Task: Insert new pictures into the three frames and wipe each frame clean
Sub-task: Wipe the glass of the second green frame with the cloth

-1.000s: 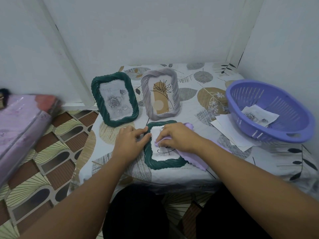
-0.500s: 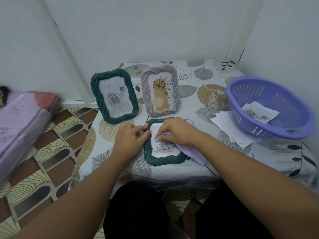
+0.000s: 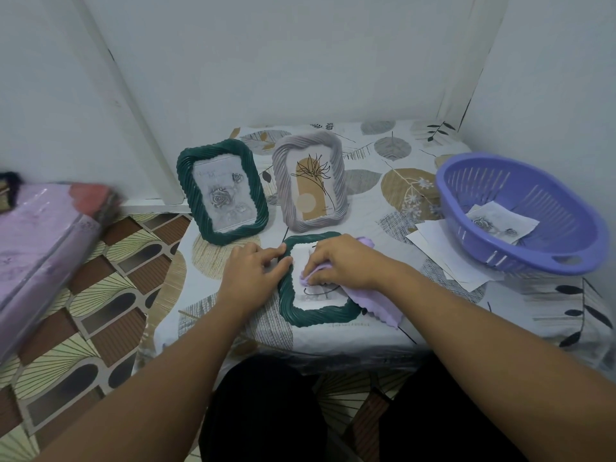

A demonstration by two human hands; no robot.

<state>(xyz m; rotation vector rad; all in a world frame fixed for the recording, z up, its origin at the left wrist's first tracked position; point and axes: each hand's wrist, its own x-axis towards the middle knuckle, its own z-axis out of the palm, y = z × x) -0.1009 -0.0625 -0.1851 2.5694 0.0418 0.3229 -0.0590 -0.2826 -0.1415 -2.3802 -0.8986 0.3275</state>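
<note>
Green ribbed moulding rings the flat frame that lies face up near the front edge of the table, which wears a leaf-patterned cloth. The left hand rests on the frame's left side, its fingers gently bent, with the fingertips touching the upper left corner of the moulding. The right hand has its fingers curled round a bunched lilac cloth and presses it onto the glass, over a picture with a thin line drawing; the loose end of the cloth trails off the frame's right side onto the table. Behind it two more frames stand upright and tilted back: a second green frame on the left, holding a grey rose picture, and just beside it a pale grey frame with a line-drawn plant on tan shapes. At the right side of the table a purple slotted basket holds a printed rose sheet, and the basket sits partly on a few loose white papers. On the patterned floor to the left lies a pink wrapped bundle, blurred at its edge.
</note>
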